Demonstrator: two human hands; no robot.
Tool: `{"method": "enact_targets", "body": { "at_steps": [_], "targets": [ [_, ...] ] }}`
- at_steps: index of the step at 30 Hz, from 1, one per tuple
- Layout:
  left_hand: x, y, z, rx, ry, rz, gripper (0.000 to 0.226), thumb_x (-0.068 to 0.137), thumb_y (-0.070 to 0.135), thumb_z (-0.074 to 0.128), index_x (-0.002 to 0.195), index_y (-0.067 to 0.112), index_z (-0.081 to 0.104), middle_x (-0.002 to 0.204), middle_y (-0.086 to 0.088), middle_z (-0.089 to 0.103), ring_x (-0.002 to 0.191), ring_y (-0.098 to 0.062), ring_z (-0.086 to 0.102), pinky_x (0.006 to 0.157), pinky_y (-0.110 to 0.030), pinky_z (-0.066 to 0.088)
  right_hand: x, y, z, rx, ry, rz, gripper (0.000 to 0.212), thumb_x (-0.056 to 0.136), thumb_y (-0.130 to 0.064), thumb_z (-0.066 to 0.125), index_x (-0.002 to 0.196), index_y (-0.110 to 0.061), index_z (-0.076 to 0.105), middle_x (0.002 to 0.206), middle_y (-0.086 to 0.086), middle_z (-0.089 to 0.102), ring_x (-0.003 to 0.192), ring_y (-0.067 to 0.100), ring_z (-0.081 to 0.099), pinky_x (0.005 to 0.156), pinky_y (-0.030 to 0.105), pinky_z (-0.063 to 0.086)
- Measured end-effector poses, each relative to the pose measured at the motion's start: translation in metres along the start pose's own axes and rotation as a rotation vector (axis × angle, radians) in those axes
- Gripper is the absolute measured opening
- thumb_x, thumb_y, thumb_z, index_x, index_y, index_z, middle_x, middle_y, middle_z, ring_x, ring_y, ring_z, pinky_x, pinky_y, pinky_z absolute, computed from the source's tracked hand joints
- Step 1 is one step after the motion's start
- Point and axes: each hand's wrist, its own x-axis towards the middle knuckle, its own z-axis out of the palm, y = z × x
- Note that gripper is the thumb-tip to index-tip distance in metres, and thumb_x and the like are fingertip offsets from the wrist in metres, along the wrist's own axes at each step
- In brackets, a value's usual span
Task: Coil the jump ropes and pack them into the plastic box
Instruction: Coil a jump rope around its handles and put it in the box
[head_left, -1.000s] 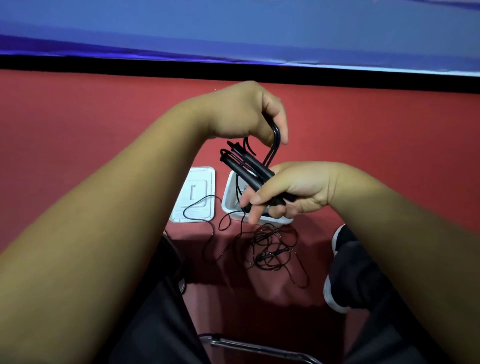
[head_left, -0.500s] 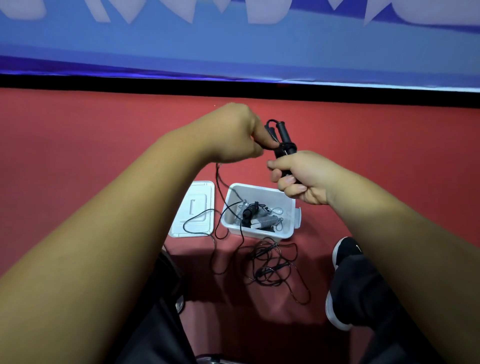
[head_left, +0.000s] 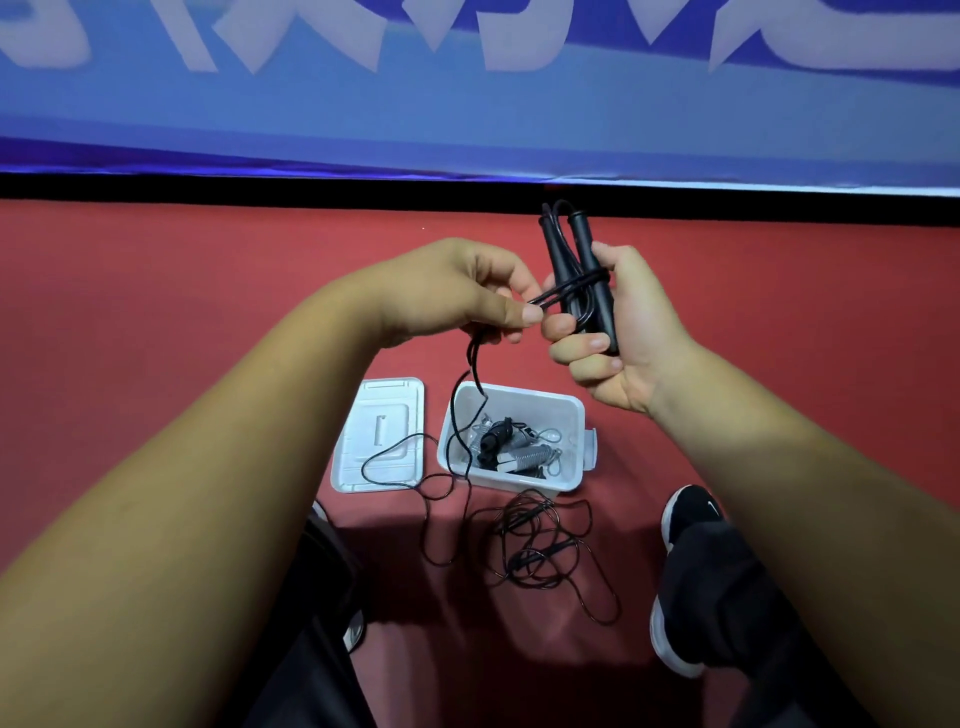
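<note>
My right hand (head_left: 618, 332) grips the two black handles of a jump rope (head_left: 576, 260), held upright side by side with a few turns of cord around them. My left hand (head_left: 457, 291) pinches the thin black cord (head_left: 550, 293) just left of the handles. The cord's slack hangs down past the white plastic box (head_left: 571, 410) and loops over the floor. In the box lie a coiled black rope and grey handles (head_left: 514, 447). More tangled black cord (head_left: 540, 551) lies on the red floor in front of the box.
The box's white lid (head_left: 379, 436) lies flat to the left of the box. My black shoe (head_left: 691, 577) rests at the right, a dark trouser leg at the lower left. A blue banner wall with a black base runs along the back.
Both hands have risen and moved right. The handles now stand upright in my right hand, and my left hand has pulled the cord out to the left of them.
</note>
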Motion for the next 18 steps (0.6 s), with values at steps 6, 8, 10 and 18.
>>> {"method": "enact_targets", "body": {
  "at_steps": [6,8,10,18],
  "targets": [
    [0.0,-0.006,-0.009,-0.046,0.027,-0.034,0.005,0.098,0.019,0.071,0.098,0.016,0.074,0.08,-0.008,0.065,0.073,-0.023,0.062,0.077,-0.038,0.056,-0.002,-0.006,-0.007,0.01,-0.01,-0.039,0.032,0.099,-0.042,0.044,0.091,-0.012,0.055,0.075,0.004,0.048,0.042,0.004,0.023,0.03,0.014,0.011],
    [0.003,-0.009,-0.01,-0.034,0.036,-0.043,0.007,0.099,0.019,0.069,0.098,0.015,0.074,0.079,-0.005,0.065,0.07,-0.022,0.06,0.074,-0.035,0.054,-0.004,-0.005,-0.008,0.004,-0.017,-0.041,0.026,0.099,-0.035,0.044,0.087,-0.012,0.051,0.074,0.005,0.049,0.042,0.004,0.023,0.03,0.016,0.01],
    [0.006,-0.013,-0.009,-0.022,0.049,-0.049,0.01,0.099,0.02,0.069,0.099,0.011,0.073,0.078,-0.004,0.063,0.069,-0.023,0.054,0.072,-0.033,0.05,-0.005,-0.005,-0.008,0.006,-0.025,-0.041,0.021,0.099,-0.031,0.043,0.087,-0.014,0.045,0.073,0.005,0.049,0.043,0.004,0.023,0.03,0.017,0.009],
    [0.017,-0.006,0.0,-0.092,0.262,-0.056,0.048,0.096,0.063,0.062,0.107,0.02,0.077,0.065,0.002,0.05,0.06,-0.017,0.041,0.058,-0.03,0.032,-0.005,0.003,0.0,-0.034,-0.053,0.002,0.011,0.102,-0.027,0.047,0.097,-0.019,0.042,0.073,0.002,0.047,0.043,0.002,0.025,0.03,0.015,0.01]
  ]
}}
